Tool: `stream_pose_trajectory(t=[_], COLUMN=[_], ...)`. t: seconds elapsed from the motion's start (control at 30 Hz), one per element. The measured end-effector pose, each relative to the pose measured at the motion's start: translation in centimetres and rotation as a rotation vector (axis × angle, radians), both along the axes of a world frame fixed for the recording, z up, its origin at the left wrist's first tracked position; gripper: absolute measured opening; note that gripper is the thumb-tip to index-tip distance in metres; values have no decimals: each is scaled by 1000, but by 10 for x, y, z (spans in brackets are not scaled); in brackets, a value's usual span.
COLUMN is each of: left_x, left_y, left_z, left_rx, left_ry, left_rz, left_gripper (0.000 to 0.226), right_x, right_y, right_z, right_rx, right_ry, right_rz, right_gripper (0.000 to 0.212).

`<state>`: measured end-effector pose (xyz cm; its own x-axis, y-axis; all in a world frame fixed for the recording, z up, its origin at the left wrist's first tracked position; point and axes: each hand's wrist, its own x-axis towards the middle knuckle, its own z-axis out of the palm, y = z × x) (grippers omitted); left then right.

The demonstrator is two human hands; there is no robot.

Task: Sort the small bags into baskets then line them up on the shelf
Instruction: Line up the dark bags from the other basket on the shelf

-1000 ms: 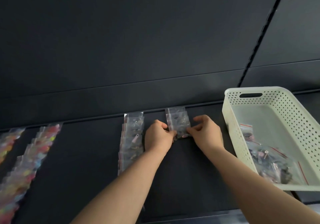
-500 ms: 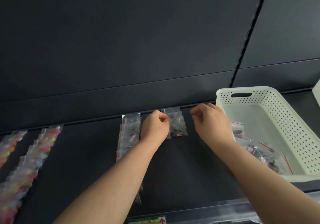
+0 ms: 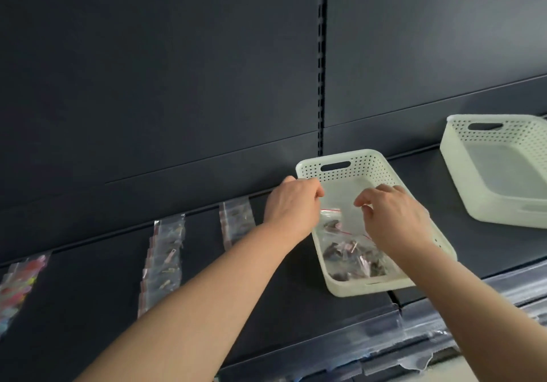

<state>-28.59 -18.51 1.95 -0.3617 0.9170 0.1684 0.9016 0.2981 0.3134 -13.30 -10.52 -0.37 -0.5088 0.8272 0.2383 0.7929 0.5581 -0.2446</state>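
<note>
Heaped in the near end of the cream basket (image 3: 336,281), just beneath the right hand (image 3: 393,219): small clear bags (image 3: 352,256) with red seal strips and dark pieces inside. A little further back, between the two hands, one more bag (image 3: 331,219) lying flat on the basket floor.

Right hand: hovering over the basket's middle, palm down, fingers loosely curled, gripping nothing that shows. Left hand (image 3: 291,204): at the basket's far left rim, fingers curled in; cannot tell whether gripping the rim or clenched on nothing.

Just left of the left hand, on the dark shelf (image 3: 88,307): a short row of bags (image 3: 236,222), its far end near the shelf's back edge. Further left, a longer overlapping row (image 3: 164,259). Furthest left, at the frame's edge, a row with bright coloured contents (image 3: 16,288).

Well to the right of the right hand, on the neighbouring shelf section: a second cream basket (image 3: 461,174).

Behind both hands, dark back panels (image 3: 148,86) joined at a slotted upright (image 3: 321,56). Nearer than the hands, along the shelf front, a clear plastic strip (image 3: 384,334).
</note>
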Motion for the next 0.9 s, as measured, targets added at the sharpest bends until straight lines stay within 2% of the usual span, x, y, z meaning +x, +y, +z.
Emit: stream_pose_trajectory(t=[0.13, 0.27, 0.37, 0.5, 0.6, 0.7, 0.77, 0.83, 0.9], left_x=[18, 31, 31, 28, 23, 13, 4, -5, -15], left_y=[32, 49, 55, 46, 31, 10, -7, -25, -44], left_z=[-6, -8, -15, -6, 5, 14, 21, 23, 20], left_rx=[-294, -497, -472, -186, 58, 255, 320, 359, 391], left_ry=[316, 352, 311, -93, -411, -766, -942, -1023, -1055], left_rz=[-156, -150, -138, -45, 103, 268, 352, 410, 455], left_gripper=[37, 24, 18, 17, 17, 20, 17, 16, 14], right_x=[20, 23, 26, 29, 16, -8, -26, -41, -54], right_y=[6, 7, 10, 17, 14, 2, -9, -24, -38], right_z=[-7, -9, -12, -14, -7, 7, 18, 26, 28], right_rx=[-13, -15, -15, -41, -163, -418, -668, -977, -1101], right_ry=[-73, -41, -36, -15, 251, 490, 648, 790, 816], right_rz=[7, 30, 38, 20, 23, 93, 147, 197, 264], right_gripper=[28, 28, 28, 31, 30, 30, 28, 23, 19])
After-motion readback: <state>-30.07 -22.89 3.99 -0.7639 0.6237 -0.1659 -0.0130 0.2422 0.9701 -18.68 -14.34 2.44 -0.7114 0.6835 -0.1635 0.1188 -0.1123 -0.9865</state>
